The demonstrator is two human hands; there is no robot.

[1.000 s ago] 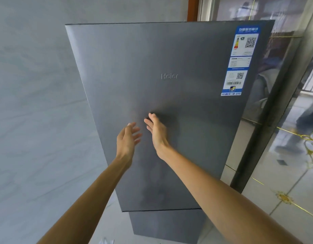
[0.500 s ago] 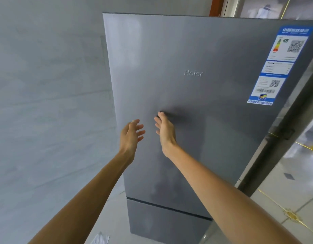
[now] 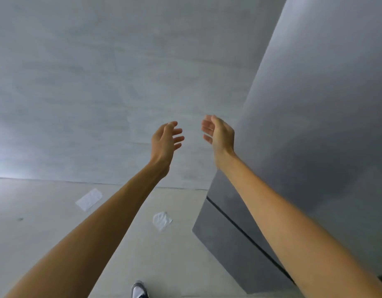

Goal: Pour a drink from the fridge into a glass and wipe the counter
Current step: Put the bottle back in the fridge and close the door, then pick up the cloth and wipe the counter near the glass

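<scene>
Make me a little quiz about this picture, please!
1. True or false: the left hand holds a glass.
2. Which is nearer the fridge? A: the left hand. B: the right hand.
3. How many white scraps lie on the floor?

Key: 1 false, both hands are open and hold nothing. 2 B. 3 two.
</scene>
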